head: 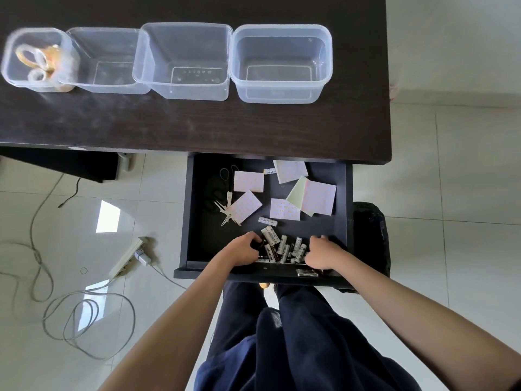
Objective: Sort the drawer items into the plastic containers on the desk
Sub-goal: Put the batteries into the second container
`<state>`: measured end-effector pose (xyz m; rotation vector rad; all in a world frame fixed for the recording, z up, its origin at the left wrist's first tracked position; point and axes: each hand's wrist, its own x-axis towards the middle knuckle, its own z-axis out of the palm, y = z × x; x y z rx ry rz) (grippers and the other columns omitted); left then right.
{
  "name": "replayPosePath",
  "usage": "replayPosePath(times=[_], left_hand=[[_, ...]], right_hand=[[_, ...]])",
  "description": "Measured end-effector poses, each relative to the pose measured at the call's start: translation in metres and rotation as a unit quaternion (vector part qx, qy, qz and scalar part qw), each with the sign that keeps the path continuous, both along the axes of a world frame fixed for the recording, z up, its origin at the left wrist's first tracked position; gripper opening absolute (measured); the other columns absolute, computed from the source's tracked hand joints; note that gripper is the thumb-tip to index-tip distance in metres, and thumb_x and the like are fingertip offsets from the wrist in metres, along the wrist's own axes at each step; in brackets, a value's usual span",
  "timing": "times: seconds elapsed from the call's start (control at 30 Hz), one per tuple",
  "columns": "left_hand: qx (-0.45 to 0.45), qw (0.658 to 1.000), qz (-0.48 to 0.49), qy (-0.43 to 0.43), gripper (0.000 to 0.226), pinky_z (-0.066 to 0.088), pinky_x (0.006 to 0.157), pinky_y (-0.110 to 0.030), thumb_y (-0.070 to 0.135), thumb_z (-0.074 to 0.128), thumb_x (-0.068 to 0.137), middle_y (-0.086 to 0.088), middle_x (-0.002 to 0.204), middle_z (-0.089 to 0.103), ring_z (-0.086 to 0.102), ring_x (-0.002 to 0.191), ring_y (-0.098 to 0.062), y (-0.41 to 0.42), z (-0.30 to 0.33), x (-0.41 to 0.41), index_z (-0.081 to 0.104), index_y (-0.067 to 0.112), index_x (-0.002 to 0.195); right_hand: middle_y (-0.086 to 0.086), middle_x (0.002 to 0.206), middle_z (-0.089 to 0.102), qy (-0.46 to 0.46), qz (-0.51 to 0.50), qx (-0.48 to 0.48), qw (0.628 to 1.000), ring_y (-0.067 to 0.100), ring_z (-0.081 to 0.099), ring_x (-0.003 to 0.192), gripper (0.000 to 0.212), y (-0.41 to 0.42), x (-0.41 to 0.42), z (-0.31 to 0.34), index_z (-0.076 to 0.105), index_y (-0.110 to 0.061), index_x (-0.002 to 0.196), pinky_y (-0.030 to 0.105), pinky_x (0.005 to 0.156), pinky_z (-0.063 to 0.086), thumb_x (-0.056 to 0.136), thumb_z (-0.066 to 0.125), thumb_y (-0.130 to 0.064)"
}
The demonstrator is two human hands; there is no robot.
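Dark wood-grain desk (197, 122) carries four clear plastic containers in a row along its far edge: the leftmost container (11, 69) holds tape rolls (33, 59), while the second container (84, 52), third container (143, 63) and fourth container (327, 63) hold nothing visible. Below the desk's near edge, toward its right corner, an open drawer (342, 198) holds pink sticky-note pads (249, 181) across its middle, scissors (227, 211) near its left wall, and a heap of batteries (283, 248) against its front edge. Both hands reach into that heap: the left hand (239, 251) curls its fingers round some batteries at the heap's left end, and the right hand (321, 253) curls over the heap's right end, gripping batteries there.
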<state>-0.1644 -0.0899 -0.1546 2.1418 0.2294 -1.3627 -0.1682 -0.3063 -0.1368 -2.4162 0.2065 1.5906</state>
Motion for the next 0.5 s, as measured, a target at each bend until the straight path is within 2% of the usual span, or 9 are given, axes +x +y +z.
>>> replayPosePath(times=[0.03, 0.07, 0.13, 0.17, 0.2, 0.23, 0.27, 0.37, 0.5], left_hand=[[-0.003, 1.0, 0.001, 0.004, 0.045, 0.043, 0.07, -0.027, 0.009, 0.049, 0.081, -0.003, 0.097, 0.057, 0.056, 0.084, -0.019, 0.0, 0.0, 0.0, 0.051, 0.023, 0.123], [-0.005, 1.0, 0.002, 0.004, 0.045, 0.043, 0.07, -0.027, 0.009, 0.048, 0.081, -0.002, 0.097, 0.057, 0.056, 0.084, -0.019, 0.0, 0.0, 0.0, 0.051, 0.023, 0.123], [-0.008, 1.0, 0.01, 0.002, 0.044, 0.043, 0.071, -0.026, 0.009, 0.049, 0.081, -0.002, 0.098, 0.057, 0.056, 0.085, -0.019, 0.0, -0.002, -0.001, 0.052, 0.022, 0.123], [-0.009, 1.0, 0.02, -0.002, 0.043, 0.043, 0.071, -0.026, 0.009, 0.049, 0.082, -0.002, 0.098, 0.058, 0.057, 0.086, -0.019, 0.0, -0.003, -0.002, 0.052, 0.021, 0.123], [-0.009, 0.999, 0.033, -0.009, 0.042, 0.043, 0.072, -0.025, 0.009, 0.05, 0.083, -0.003, 0.099, 0.06, 0.058, 0.088, -0.019, 0.0, -0.004, -0.004, 0.053, 0.02, 0.123], [-0.007, 0.999, 0.043, -0.02, 0.04, 0.043, 0.074, -0.025, 0.01, 0.05, 0.084, -0.005, 0.101, 0.062, 0.06, 0.092, -0.021, 0.0, -0.005, -0.006, 0.054, 0.018, 0.123], [-0.002, 0.998, 0.047, -0.034, 0.039, 0.042, 0.075, -0.025, 0.011, 0.051, 0.085, -0.008, 0.104, 0.064, 0.061, 0.096, -0.023, -0.001, -0.005, -0.007, 0.054, 0.017, 0.123], [0.024, 0.996, 0.046, -0.07, 0.036, 0.041, 0.076, -0.025, 0.014, 0.052, 0.085, -0.008, 0.11, 0.064, 0.059, 0.099, -0.024, 0.0, -0.005, -0.008, 0.054, 0.015, 0.121], [0.081, 0.989, 0.06, -0.106, 0.031, 0.047, 0.073, -0.029, 0.019, 0.055, 0.083, -0.005, 0.107, 0.062, 0.059, 0.089, -0.021, 0.006, -0.002, -0.009, 0.056, 0.016, 0.114]], right_hand=[[0.016, 0.101, 0.052, -0.01, -0.013, 0.01, 1.0, 0.025, 0.049, 0.078, 0.015, -0.002, 0.001, 0.0, 0.054, -0.007, 0.093, 0.028, 0.061, 0.032, 0.081, 0.046, -0.012], [0.01, 0.072, 0.044, -0.019, -0.027, 0.027, 0.999, 0.022, 0.037, 0.061, 0.01, -0.003, 0.002, 0.0, 0.045, -0.012, 0.067, 0.028, 0.052, 0.024, 0.076, 0.047, -0.01], [0.012, 0.053, 0.027, -0.019, -0.055, 0.044, 0.997, 0.027, 0.026, 0.054, 0.019, -0.003, 0.002, 0.001, 0.032, -0.01, 0.053, 0.033, 0.048, 0.016, 0.067, 0.044, -0.007], [0.024, 0.056, 0.037, -0.023, -0.079, 0.064, 0.995, 0.014, 0.026, 0.074, 0.012, -0.002, 0.0, 0.001, 0.043, -0.001, 0.056, 0.037, 0.048, 0.024, 0.067, 0.043, -0.006], [0.034, 0.075, 0.053, -0.018, -0.1, 0.083, 0.991, 0.029, 0.046, 0.112, 0.018, 0.0, -0.001, -0.001, 0.057, 0.008, 0.075, 0.047, 0.069, 0.052, 0.071, 0.043, -0.004], [0.033, 0.099, 0.06, -0.014, -0.112, 0.104, 0.988, 0.015, 0.037, 0.081, 0.027, 0.003, -0.002, -0.003, 0.06, 0.008, 0.097, 0.032, 0.068, 0.022, 0.078, 0.044, -0.003], [0.024, 0.113, 0.061, -0.013, -0.114, 0.125, 0.985, 0.032, 0.057, 0.095, 0.031, 0.005, -0.003, -0.004, 0.059, 0.002, 0.111, 0.036, 0.078, 0.045, 0.084, 0.045, -0.003], [0.005, 0.12, 0.06, -0.027, -0.103, 0.178, 0.978, 0.022, 0.056, 0.114, 0.035, 0.012, -0.005, -0.008, 0.057, -0.011, 0.122, 0.03, 0.096, 0.045, 0.089, 0.049, -0.002], [0.0, 0.104, 0.066, -0.135, -0.094, 0.187, 0.968, 0.015, 0.062, 0.095, 0.03, 0.01, -0.005, -0.011, 0.063, -0.016, 0.114, 0.032, 0.089, 0.051, 0.085, 0.063, -0.007]])
